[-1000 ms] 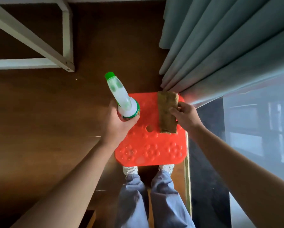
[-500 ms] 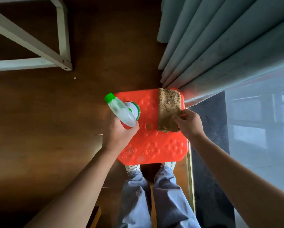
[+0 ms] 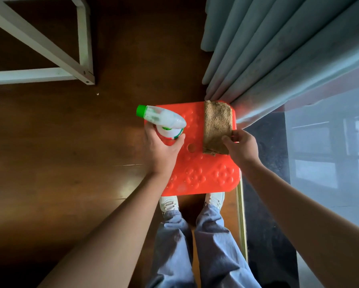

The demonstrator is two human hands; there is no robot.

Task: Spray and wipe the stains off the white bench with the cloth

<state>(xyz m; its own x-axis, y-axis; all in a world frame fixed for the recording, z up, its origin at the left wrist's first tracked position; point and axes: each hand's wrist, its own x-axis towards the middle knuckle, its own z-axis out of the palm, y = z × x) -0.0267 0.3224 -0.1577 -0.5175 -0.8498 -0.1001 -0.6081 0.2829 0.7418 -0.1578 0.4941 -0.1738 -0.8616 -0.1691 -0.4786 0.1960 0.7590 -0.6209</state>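
An orange-red plastic stool [image 3: 203, 175] with embossed flowers stands right in front of my feet. My left hand [image 3: 160, 150] grips a clear spray bottle [image 3: 164, 121] with a green cap over the stool's left edge, and the cap points to the left. A folded brown cloth [image 3: 217, 125] lies on the stool's right side. My right hand [image 3: 242, 145] pinches the cloth's near right corner. A white bench frame [image 3: 85, 48] stands on the floor at the upper left, away from both hands.
A grey-blue curtain [image 3: 278, 50] hangs at the upper right and touches the stool's far right corner. A dark stone sill [image 3: 272, 163] and a window run along the right. My legs and white shoes [image 3: 169, 203] are below the stool. Dark wooden floor [image 3: 60, 152] spreads left.
The bottle in my left hand has tipped further sideways, its cap swinging down and left. My right hand has slid down the cloth from its side to its near corner.
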